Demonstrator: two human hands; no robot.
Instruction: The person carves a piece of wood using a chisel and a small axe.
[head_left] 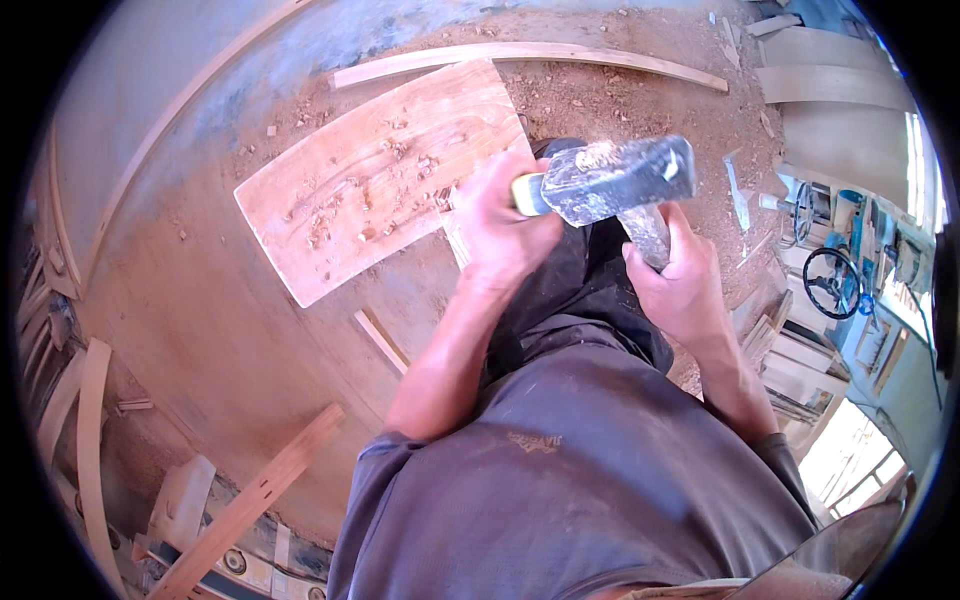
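Observation:
My left hand (503, 218) is closed in a fist round the yellow-and-dark handle of a chisel (528, 194); its blade is hidden. In my right hand (685, 275) is the worn, pale handle of a hammer (622, 180). Its heavy dark metal head lies at the butt of the chisel handle, and whether the two touch I cannot tell. To the left and beyond my left hand lies a broad wooden board (340, 200), with chips and shavings scattered over it. The board's near right corner is hidden behind my left hand.
A long wooden strip (530, 52) lies beyond the board on the dusty floor. A short stick (382, 340) and a slotted timber (255, 500) are at the left. Blue machinery with a black handwheel (832, 283) and stacked wood (800, 365) stand at the right.

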